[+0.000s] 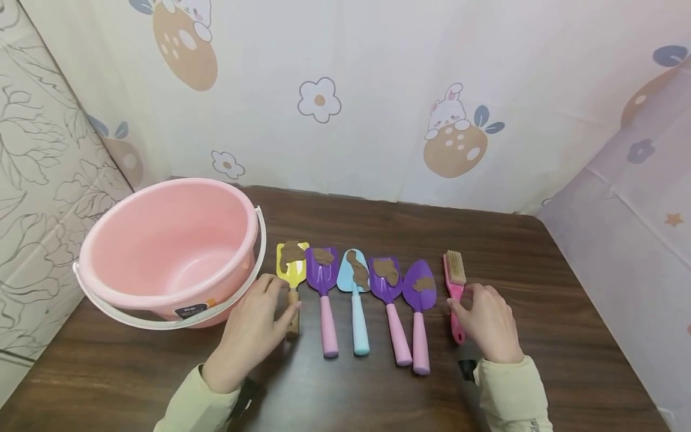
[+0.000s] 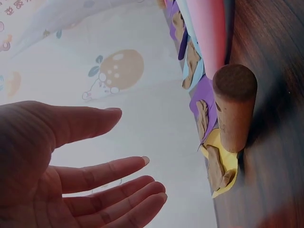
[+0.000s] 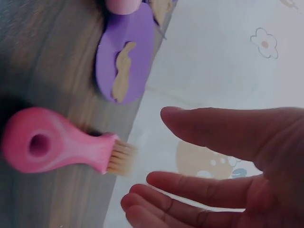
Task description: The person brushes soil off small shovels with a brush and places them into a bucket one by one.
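Observation:
My left hand (image 1: 252, 327) hovers over the wooden handle of a yellow trowel (image 1: 294, 276), thumb and fingers apart. In the left wrist view a gap shows between that hand and the wooden handle (image 2: 236, 109). Above a pink scrub brush (image 1: 455, 294) with pale bristles is my right hand (image 1: 490, 324), its fingers parted and holding nothing. Between the hands lie a purple shovel (image 1: 322, 279) with a pink handle, a light blue trowel (image 1: 357, 312), a second purple shovel (image 1: 390, 294) and a purple pointed trowel (image 1: 419, 300). Brown clay-like smears cover parts of all the blades.
A large pink bucket (image 1: 170, 240) with a white handle (image 1: 261, 240) stands at the left, close to my left hand. The tools lie in a row on the dark wooden table (image 1: 345, 402). A patterned curtain (image 1: 378, 90) hangs behind the table.

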Demonstrator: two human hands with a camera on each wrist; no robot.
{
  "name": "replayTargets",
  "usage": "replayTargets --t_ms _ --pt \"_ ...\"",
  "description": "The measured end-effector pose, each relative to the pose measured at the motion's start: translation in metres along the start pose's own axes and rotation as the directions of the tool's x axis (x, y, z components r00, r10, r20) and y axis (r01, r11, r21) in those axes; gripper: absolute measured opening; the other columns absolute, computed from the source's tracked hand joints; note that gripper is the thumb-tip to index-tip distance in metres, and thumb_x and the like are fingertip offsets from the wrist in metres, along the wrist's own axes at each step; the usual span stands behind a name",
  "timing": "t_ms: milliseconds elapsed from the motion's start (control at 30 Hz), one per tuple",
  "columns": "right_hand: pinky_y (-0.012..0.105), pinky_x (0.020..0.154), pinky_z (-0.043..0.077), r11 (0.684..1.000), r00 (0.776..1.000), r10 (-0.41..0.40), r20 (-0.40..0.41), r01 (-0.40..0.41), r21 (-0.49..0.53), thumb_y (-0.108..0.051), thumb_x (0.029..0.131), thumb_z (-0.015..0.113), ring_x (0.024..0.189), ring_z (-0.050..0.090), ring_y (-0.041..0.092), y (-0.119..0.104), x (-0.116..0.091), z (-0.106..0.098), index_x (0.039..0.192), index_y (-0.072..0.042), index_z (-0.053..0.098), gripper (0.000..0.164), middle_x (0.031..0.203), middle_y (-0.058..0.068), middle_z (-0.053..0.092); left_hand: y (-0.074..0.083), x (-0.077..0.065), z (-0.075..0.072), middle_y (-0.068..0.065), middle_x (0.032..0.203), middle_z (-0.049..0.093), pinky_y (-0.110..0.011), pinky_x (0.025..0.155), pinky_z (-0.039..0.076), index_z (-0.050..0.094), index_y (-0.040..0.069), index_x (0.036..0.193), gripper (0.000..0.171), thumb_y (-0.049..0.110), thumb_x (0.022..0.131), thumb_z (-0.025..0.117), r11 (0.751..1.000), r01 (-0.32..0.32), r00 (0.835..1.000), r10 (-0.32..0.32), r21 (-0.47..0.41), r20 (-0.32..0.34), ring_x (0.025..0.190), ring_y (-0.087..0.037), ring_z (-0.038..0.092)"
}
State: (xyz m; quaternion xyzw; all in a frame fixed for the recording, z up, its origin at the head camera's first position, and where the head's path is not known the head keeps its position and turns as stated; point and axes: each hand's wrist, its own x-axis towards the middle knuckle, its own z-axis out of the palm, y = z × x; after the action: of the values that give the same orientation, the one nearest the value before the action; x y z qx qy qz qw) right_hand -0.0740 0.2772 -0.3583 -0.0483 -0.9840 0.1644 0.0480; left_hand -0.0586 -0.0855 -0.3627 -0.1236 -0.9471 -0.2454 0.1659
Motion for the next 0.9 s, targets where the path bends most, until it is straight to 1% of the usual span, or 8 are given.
replayTargets --t_ms 67,100,200,267,333,467,667,900 --pt "0.058 0.071 0.046 1.000 1.000 0.023 0.021 -0.023 -0.015 -0.028 0.083 0.069 0.085 0.059 0.048 0.004 0.000 0.001 0.107 0.015 0.059 0.050 0.096 0.033 0.059 0.000 0.000 0.000 -0.009 0.092 0.060 -0.038 0.068 0.050 0.065 0.001 0.096 0.029 0.021 0.079 0.077 1.000 -0.005 1.000 0.005 0.000 -0.002 0.080 -0.023 0.058" --pt "0.058 0.070 0.046 0.999 0.999 0.032 0.033 -0.032 -0.023 -0.029 0.083 0.069 0.084 0.058 0.049 0.005 0.000 0.001 0.107 0.017 0.058 0.052 0.096 0.033 0.059 0.000 0.000 0.000 -0.009 0.092 0.060 -0.038 0.068 0.049 0.065 0.001 0.096 0.029 0.021 0.079 0.077 1.000 -0.007 1.000 0.007 0.001 -0.002 0.079 -0.022 0.058" --pt "0.054 0.064 0.046 0.997 0.995 0.064 0.076 -0.061 -0.048 -0.033 0.083 0.069 0.073 0.057 0.044 0.009 0.000 0.003 0.095 0.016 0.057 0.053 0.086 0.031 0.057 0.001 -0.001 0.001 -0.009 0.091 0.060 -0.037 0.067 0.048 0.065 0.001 0.096 0.029 0.021 0.079 0.077 1.000 -0.008 1.000 0.008 0.006 0.004 0.079 -0.022 0.056" --pt "0.050 0.058 0.045 0.995 0.991 0.085 0.105 -0.079 -0.058 -0.036 0.083 0.069 0.066 0.054 0.037 0.012 0.000 0.004 0.084 0.012 0.056 0.050 0.078 0.026 0.054 0.001 -0.001 0.001 -0.009 0.092 0.060 -0.036 0.067 0.048 0.065 0.001 0.096 0.029 0.022 0.079 0.077 1.000 -0.006 1.000 0.006 0.014 0.013 0.079 -0.022 0.056" --pt "0.045 0.053 0.041 0.994 0.987 0.101 0.128 -0.094 -0.061 -0.038 0.083 0.068 0.061 0.050 0.031 0.014 -0.001 0.005 0.073 0.005 0.052 0.046 0.071 0.019 0.051 0.000 -0.002 0.001 -0.009 0.092 0.060 -0.036 0.067 0.048 0.065 0.001 0.097 0.030 0.022 0.079 0.077 1.000 0.001 1.000 -0.002 0.020 0.024 0.079 -0.022 0.056" --pt "0.038 0.049 0.037 0.994 0.983 0.103 0.155 -0.093 -0.065 -0.038 0.083 0.068 0.058 0.045 0.025 0.017 -0.002 0.009 0.062 -0.004 0.047 0.045 0.063 0.012 0.047 -0.001 -0.005 0.001 -0.009 0.093 0.059 -0.036 0.066 0.048 0.065 0.001 0.099 0.033 0.023 0.079 0.077 1.000 0.012 0.999 -0.013 0.028 0.031 0.078 -0.021 0.056" --pt "0.034 0.048 0.033 0.995 0.982 0.088 0.168 -0.079 -0.061 -0.035 0.083 0.067 0.056 0.043 0.023 0.018 -0.002 0.013 0.059 -0.007 0.047 0.043 0.062 0.008 0.046 -0.002 -0.008 0.003 -0.009 0.093 0.060 -0.036 0.067 0.049 0.066 0.000 0.098 0.031 0.022 0.079 0.077 1.000 -0.005 1.000 0.005 0.022 0.017 0.078 -0.021 0.057" --pt "0.034 0.048 0.033 0.996 0.983 0.085 0.160 -0.080 -0.037 -0.033 0.084 0.068 0.056 0.043 0.022 0.019 -0.001 0.018 0.061 -0.007 0.048 0.040 0.061 0.007 0.046 -0.002 -0.009 0.002 -0.010 0.095 0.060 -0.036 0.068 0.049 0.066 0.000 0.100 0.031 0.022 0.081 0.075 1.000 0.010 0.999 -0.011 0.029 0.038 0.079 -0.021 0.057"
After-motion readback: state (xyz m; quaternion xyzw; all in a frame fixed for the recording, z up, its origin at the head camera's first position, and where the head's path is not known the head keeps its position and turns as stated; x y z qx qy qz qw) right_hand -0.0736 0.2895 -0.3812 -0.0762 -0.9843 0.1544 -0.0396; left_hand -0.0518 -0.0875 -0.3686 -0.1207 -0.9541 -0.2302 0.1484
